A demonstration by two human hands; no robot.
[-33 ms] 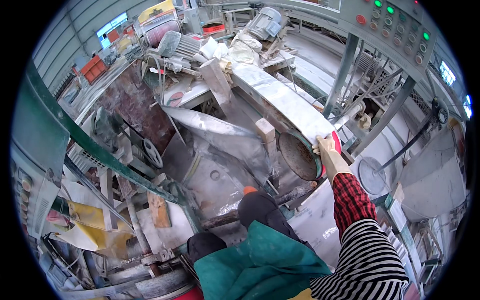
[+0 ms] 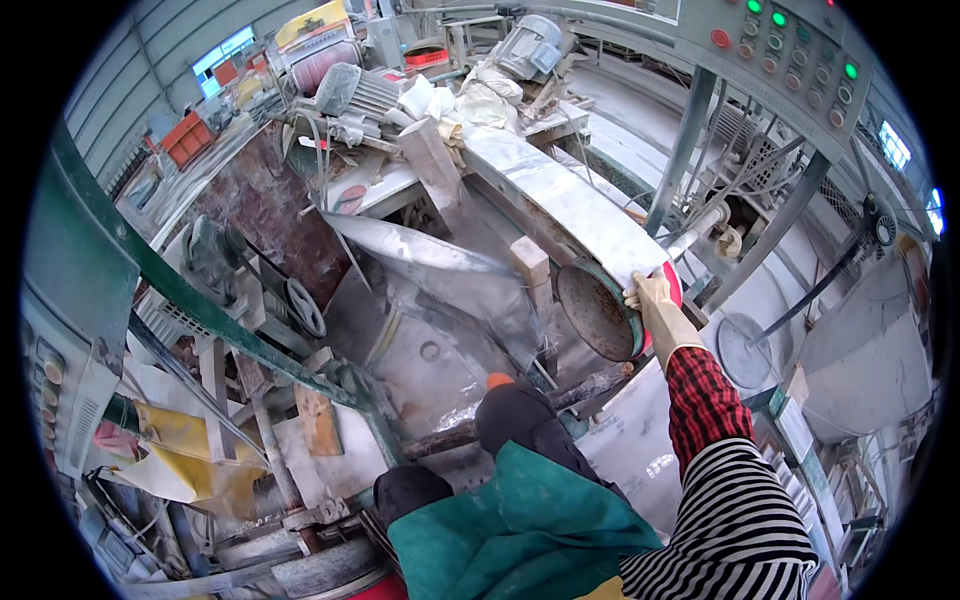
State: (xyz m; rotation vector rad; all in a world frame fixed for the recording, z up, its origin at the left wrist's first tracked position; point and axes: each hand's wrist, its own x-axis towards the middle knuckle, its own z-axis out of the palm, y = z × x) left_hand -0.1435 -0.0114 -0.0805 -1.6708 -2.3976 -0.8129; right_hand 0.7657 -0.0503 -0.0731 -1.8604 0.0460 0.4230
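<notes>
Nothing has shifted since the earlier frame: the right hand remains on the belt wheel and the boots keep their places.

Left of frame: a green steel beam (image 2: 150,265) runs diagonally from the upper left toward the centre, with a grey control box (image 2: 60,390) at the far left edge and crumpled yellow sacking (image 2: 185,455) below it. A small handwheel (image 2: 303,306) sits just right of the beam.

Upper centre: a dust-coated electric motor (image 2: 530,45) stands near the top, and a long pale belt guard (image 2: 570,205) slopes down from it toward the right.

Centre: a dusty metal chute (image 2: 440,275) lies under the guard. Below it, two dark boots (image 2: 515,415) stand on the machine base, above a green apron (image 2: 520,535) at the lower edge.

Right of centre: the belt wheel (image 2: 598,312), a rusty disc with a red rim, sits at the lower end of the guard. The right hand (image 2: 652,298), in a pale work glove, grips the wheel's upper right rim, fingers curled over the edge. Its forearm wears a red checked sleeve (image 2: 703,400) over a striped top (image 2: 735,525).

Upper right: a control panel (image 2: 790,50) with green and red lights.

The left hand is out of sight, so its state cannot be told.
</notes>
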